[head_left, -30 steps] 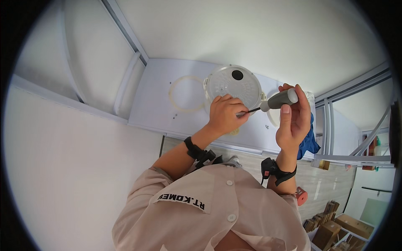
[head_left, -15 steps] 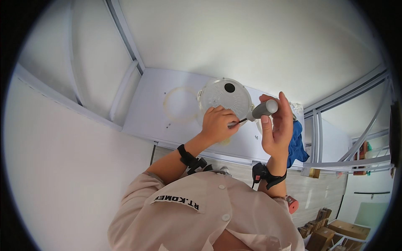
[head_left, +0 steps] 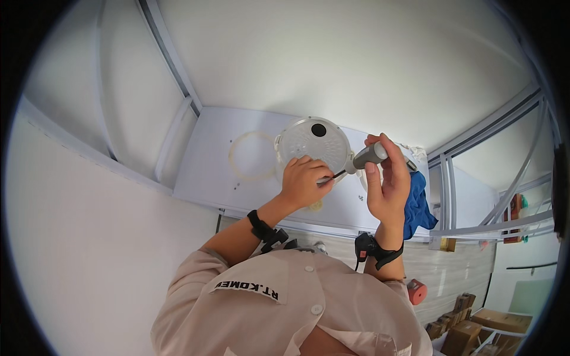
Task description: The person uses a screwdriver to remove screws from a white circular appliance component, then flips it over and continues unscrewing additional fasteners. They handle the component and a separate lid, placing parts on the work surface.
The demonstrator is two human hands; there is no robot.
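Observation:
A round whitish appliance lid (head_left: pixel 300 145), with a black oval spot near its far edge, lies on the table. My left hand (head_left: pixel 304 181) rests over its near edge, fingers curled. Thumb and fingers pinch a small pale piece (head_left: pixel 323 180); I cannot tell whether it belongs to the lid. In my right hand (head_left: pixel 389 193) is a screwdriver (head_left: pixel 367 157) with a grey handle, held slanting at the lid's right side. Its dark shaft runs left and down to the left fingertips, where the tip is hidden.
On the white table (head_left: pixel 208 160) a thin pale ring (head_left: pixel 234 160) lies left of the lid. Several small screws (head_left: pixel 236 187) are scattered about. A small yellowish piece (head_left: pixel 315 205) sits at the front edge. Blue cloth (head_left: pixel 418 207) hangs off the right end.
The lid and both hands appear slightly further left in the picture. My right fingers have closed in more around the screwdriver handle. The left hand keeps its pinch.

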